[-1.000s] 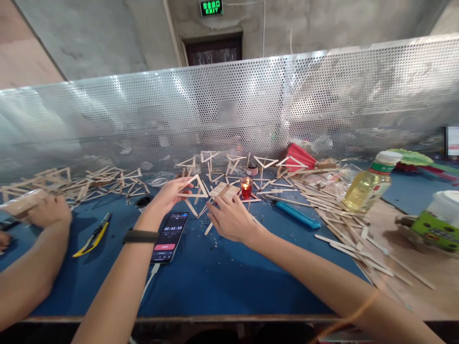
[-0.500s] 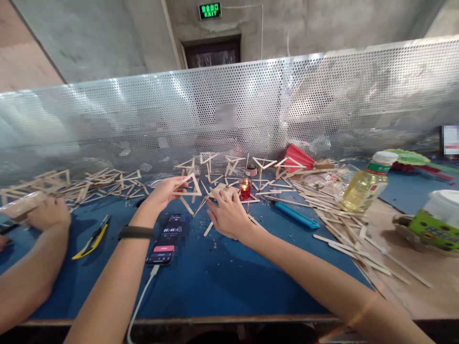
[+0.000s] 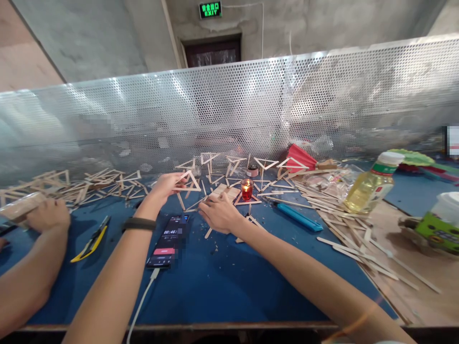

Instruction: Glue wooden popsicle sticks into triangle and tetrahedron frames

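Observation:
My left hand (image 3: 165, 187) is closed on a triangle of wooden sticks (image 3: 189, 182), held just above the blue table (image 3: 201, 277). A black band sits on that wrist. My right hand (image 3: 218, 213) rests lower, fingers curled and pinching a thin wooden stick (image 3: 196, 205) that points left. Right behind it lies a flat stack of sticks (image 3: 224, 192) and a lit candle in a red glass (image 3: 246, 189). A phone (image 3: 168, 240) showing a timer lies on the table between my forearms, with a white cable leading off it.
Several stick triangles stand along the perforated metal screen (image 3: 229, 114). Loose sticks cover the right side by an oil bottle (image 3: 371, 184) and a blue cutter (image 3: 294, 216). Another person's hand (image 3: 48, 215) grips a bundle at the left, near a yellow knife (image 3: 89, 237).
My left hand has lifted the triangle a little farther back. My right hand has slid left and closed on a thin stick. The view has shifted slightly.

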Tool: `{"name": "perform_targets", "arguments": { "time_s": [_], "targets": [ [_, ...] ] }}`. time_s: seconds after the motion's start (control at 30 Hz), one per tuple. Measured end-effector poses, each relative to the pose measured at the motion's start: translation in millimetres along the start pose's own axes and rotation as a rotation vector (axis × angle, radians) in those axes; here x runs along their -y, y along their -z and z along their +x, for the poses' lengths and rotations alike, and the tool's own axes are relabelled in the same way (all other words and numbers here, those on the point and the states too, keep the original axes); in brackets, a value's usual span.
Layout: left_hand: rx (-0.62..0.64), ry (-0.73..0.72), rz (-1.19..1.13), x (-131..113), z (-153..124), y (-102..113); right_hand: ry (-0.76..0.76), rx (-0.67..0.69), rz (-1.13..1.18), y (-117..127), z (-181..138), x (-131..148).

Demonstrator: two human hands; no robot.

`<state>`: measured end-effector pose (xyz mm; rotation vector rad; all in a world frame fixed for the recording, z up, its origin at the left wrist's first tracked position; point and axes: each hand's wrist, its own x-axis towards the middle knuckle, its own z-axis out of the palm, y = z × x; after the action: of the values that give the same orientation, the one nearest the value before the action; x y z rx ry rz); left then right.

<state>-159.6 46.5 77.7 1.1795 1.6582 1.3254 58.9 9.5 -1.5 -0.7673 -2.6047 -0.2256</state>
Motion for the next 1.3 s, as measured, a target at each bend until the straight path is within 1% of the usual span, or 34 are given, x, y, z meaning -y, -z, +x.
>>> {"name": "perform_targets", "arguments": {
  "time_s": [0.13, 0.23, 0.4, 0.5, 0.6, 0.7, 0.8, 0.9, 0.97, 1.0, 1.03, 1.1, 1.17, 1.2, 1.27, 1.3],
  "targets": [
    [0.014, 0.006, 0.006, 3.7, 6.6, 1.4, 0.029, 0.017, 0.0, -4.8, 2.6, -2.3],
    [0.047, 0.019, 0.004, 4.6, 9.3, 4.1, 0.05, 0.065, -0.006, -8.4, 2.2, -1.3],
    [0.219, 0.039, 0.045, 2.8, 11.9, 11.2, 0.027, 0.168, -0.001, -9.8, 0.6, 2.0],
    [0.263, -0.009, 0.13, 2.3, 13.8, 13.8, 0.005, 0.229, 0.019, -10.7, 1.1, 2.9],
    [0.264, -0.078, 0.252, 2.7, 16.7, 14.5, -0.007, 0.25, 0.025, -12.3, 1.8, 3.8],
    [0.235, -0.107, 0.38, 1.8, 20.7, 15.2, -0.014, 0.252, 0.015, -10.9, 1.7, 6.0],
    [0.218, -0.132, 0.455, -2.2, 21.7, 16.3, -0.003, 0.236, -0.024, -1.8, 0.3, 10.5],
    [0.225, -0.161, 0.467, -7.5, 15.7, 15.5, 0.015, 0.125, -0.05, 13.6, -1.8, 15.4],
    [0.231, -0.17, 0.463, -10.0, 9.7, 13.7, -0.003, 0.034, -0.047, 23.3, -3.0, 17.3],
    [0.237, -0.174, 0.456, -10.7, 7.1, 12.8, -0.027, 0.015, -0.041, 27.1, -3.6, 17.8],
    [0.245, -0.178, 0.449, -11.3, 5.3, 12.2, -0.054, 0.018, -0.031, 29.8, -4.4, 17.8],
    [0.244, -0.195, 0.438, -13.4, 3.5, 12.7, -0.101, 0.07, -0.009, 32.2, -6.7, 17.4],
    [0.186, -0.242, 0.478, -19.0, 1.3, 15.6, -0.122, 0.128, 0.017, 31.7, -10.5, 16.9],
    [0.123, -0.289, 0.532, -23.8, -2.1, 17.3, -0.126, 0.145, 0.029, 30.9, -12.8, 16.8],
    [-0.054, -0.445, 0.689, -36.9, -17.8, 19.0, -0.147, 0.158, 0.054, 29.2, -17.8, 16.5],
    [-0.153, -0.546, 0.776, -43.9, -31.5, 17.9, -0.163, 0.164, 0.07, 28.5, -20.2, 16.2]
  ]
}}
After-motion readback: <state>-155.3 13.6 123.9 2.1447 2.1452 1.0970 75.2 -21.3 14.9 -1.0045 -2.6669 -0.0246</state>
